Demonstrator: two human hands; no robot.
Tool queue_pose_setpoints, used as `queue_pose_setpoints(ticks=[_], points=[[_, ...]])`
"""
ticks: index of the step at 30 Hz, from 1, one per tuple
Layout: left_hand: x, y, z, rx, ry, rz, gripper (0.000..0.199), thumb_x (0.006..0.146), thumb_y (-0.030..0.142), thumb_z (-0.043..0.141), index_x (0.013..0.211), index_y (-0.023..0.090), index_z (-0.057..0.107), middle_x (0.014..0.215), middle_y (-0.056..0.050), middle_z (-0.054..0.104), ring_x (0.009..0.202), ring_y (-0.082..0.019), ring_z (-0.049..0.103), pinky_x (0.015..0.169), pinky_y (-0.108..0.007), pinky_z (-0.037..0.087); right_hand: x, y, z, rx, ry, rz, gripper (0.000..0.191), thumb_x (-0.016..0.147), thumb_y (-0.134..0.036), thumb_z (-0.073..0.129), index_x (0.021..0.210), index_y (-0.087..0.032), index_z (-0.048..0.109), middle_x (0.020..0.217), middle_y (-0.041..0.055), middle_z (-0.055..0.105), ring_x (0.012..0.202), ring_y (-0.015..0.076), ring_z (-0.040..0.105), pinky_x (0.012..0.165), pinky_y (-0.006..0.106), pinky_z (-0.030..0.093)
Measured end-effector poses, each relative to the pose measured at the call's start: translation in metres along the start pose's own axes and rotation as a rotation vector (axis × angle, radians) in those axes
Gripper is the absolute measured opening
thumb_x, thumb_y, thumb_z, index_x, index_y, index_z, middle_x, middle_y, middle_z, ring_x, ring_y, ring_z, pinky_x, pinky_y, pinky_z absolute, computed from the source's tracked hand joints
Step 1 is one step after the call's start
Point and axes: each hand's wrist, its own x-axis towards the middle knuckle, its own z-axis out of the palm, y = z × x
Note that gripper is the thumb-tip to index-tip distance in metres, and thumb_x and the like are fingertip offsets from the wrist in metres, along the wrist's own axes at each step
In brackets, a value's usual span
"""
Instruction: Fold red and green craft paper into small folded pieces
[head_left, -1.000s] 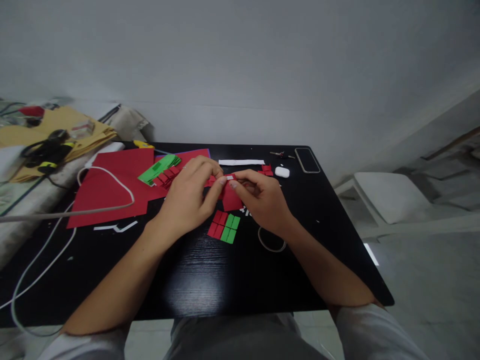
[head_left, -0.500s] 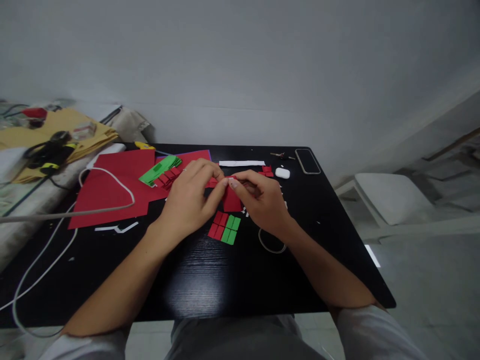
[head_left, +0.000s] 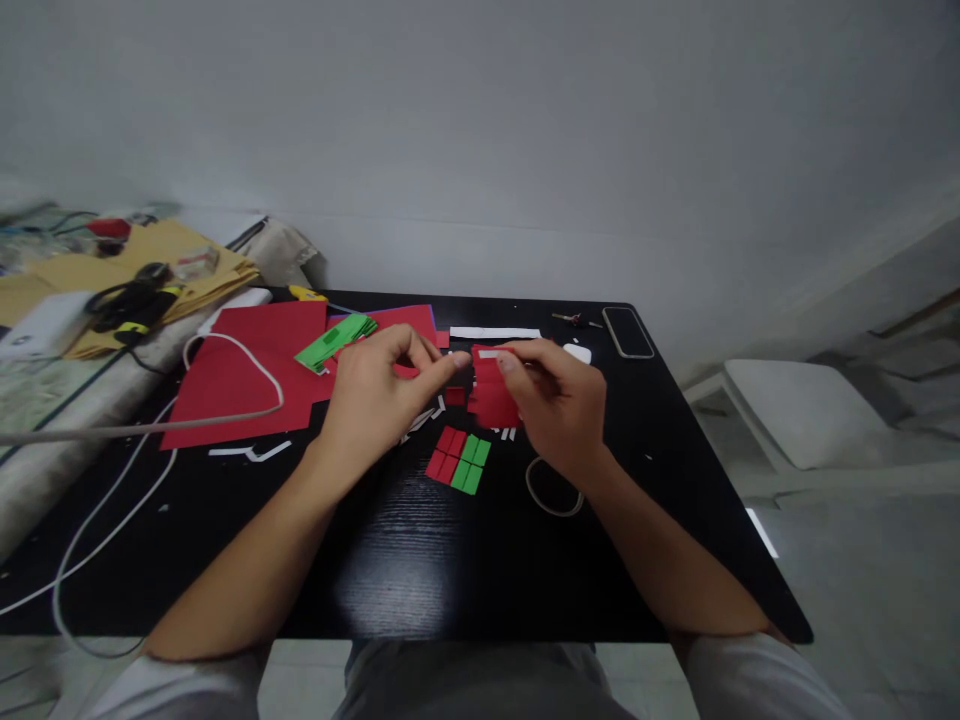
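Note:
My right hand (head_left: 559,400) pinches a red paper piece (head_left: 493,395) that has a white strip along its top edge. Just left of it, my left hand (head_left: 394,385) has its thumb and index finger pressed together; whatever may be between the tips is too small to make out. Below the hands a small panel of red and green folded pieces (head_left: 459,460) lies on the black table (head_left: 480,570). A small red piece (head_left: 455,396) rests between the hands. White paper scraps lie near both hands.
Red sheets (head_left: 247,375) and green strips (head_left: 335,342) lie at the left, crossed by a white cable (head_left: 225,422). A white strip (head_left: 495,333), keys (head_left: 576,320), a phone (head_left: 628,332) and a partly hidden white case (head_left: 577,353) sit behind. A beige loop (head_left: 553,487) lies at right.
My hands have moved apart. The red piece has gone right with my right hand, and its white strip now shows. The whole view has shifted slightly.

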Motion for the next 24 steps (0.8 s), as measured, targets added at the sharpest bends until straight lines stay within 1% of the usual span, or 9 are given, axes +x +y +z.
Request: queue_pose_setpoints(ticks=[3, 5, 7, 9, 12, 16, 19, 24], points=[[0.005, -0.004, -0.001, -0.033, -0.009, -0.047, 0.027, 0.093, 0.037, 0.072, 0.076, 0.019, 0.062, 0.076, 0.001, 0.07, 0.07, -0.013, 0.064, 0.069, -0.027, 0.048, 0.004, 0.003, -0.002, 0.004, 0.038, 0.051, 0.014, 0.098, -0.029, 0.068, 0.092, -0.022, 0.078, 0.084, -0.0005, 0.077, 0.068, 0.0131, 0.066, 0.063, 0.027, 0.052], [0.007, -0.004, -0.001, -0.143, -0.085, -0.046, 0.022, 0.096, 0.038, 0.068, 0.088, 0.018, 0.067, 0.085, -0.001, 0.072, 0.078, -0.014, 0.066, 0.074, -0.026, 0.05, 0.006, 0.007, -0.002, 0.04, -0.003, 0.116, 0.014, 0.096, -0.031, 0.069, 0.092, -0.021, 0.078, 0.083, -0.0002, 0.076, 0.068, 0.0132, 0.066, 0.063, 0.027, 0.052], [0.006, -0.003, 0.002, -0.237, -0.199, -0.039, 0.023, 0.096, 0.042, 0.069, 0.097, 0.018, 0.07, 0.091, -0.002, 0.073, 0.083, -0.014, 0.067, 0.077, -0.026, 0.051, 0.006, 0.01, 0.0, 0.094, -0.067, 0.169, 0.017, 0.096, -0.034, 0.07, 0.093, -0.02, 0.078, 0.082, 0.0004, 0.076, 0.069, 0.0139, 0.067, 0.063, 0.027, 0.053], [0.004, -0.002, 0.005, -0.265, -0.271, -0.035, 0.024, 0.094, 0.042, 0.072, 0.096, 0.019, 0.07, 0.088, -0.001, 0.072, 0.082, -0.014, 0.066, 0.076, -0.026, 0.05, 0.006, 0.013, 0.002, 0.141, -0.128, 0.203, 0.018, 0.095, -0.036, 0.07, 0.094, -0.02, 0.078, 0.082, 0.0011, 0.076, 0.07, 0.0144, 0.068, 0.064, 0.028, 0.054], [0.002, -0.003, 0.009, -0.255, -0.285, -0.037, 0.023, 0.094, 0.039, 0.072, 0.088, 0.018, 0.067, 0.08, 0.001, 0.067, 0.074, -0.013, 0.061, 0.07, -0.025, 0.047, 0.006, 0.015, 0.004, 0.218, -0.171, 0.243, 0.016, 0.092, -0.036, 0.073, 0.091, -0.02, 0.076, 0.084, 0.0022, 0.078, 0.074, 0.0153, 0.071, 0.069, 0.029, 0.057], [0.002, -0.006, 0.011, -0.262, -0.323, -0.037, 0.023, 0.097, 0.037, 0.068, 0.085, 0.018, 0.064, 0.076, 0.002, 0.063, 0.069, -0.011, 0.055, 0.065, -0.025, 0.043, 0.008, 0.017, 0.003, 0.299, -0.176, 0.298, 0.016, 0.086, -0.035, 0.078, 0.087, -0.02, 0.073, 0.084, 0.0021, 0.077, 0.078, 0.0158, 0.072, 0.072, 0.029, 0.059], [0.002, -0.008, 0.011, -0.265, -0.357, -0.022, 0.021, 0.098, 0.034, 0.065, 0.085, 0.018, 0.064, 0.075, 0.002, 0.062, 0.068, -0.012, 0.054, 0.065, -0.025, 0.043, 0.01, 0.019, 0.0, 0.308, -0.221, 0.324, 0.015, 0.086, -0.034, 0.078, 0.087, -0.02, 0.073, 0.082, 0.0019, 0.077, 0.076, 0.0155, 0.072, 0.069, 0.028, 0.058], [0.001, -0.01, 0.013, -0.255, -0.374, -0.002, 0.018, 0.098, 0.032, 0.062, 0.088, 0.017, 0.065, 0.077, 0.001, 0.064, 0.07, -0.012, 0.057, 0.066, -0.025, 0.044, 0.013, 0.019, -0.009, 0.238, -0.298, 0.305, 0.014, 0.091, -0.033, 0.072, 0.09, -0.019, 0.076, 0.083, 0.002, 0.078, 0.072, 0.0145, 0.07, 0.067, 0.028, 0.056]])
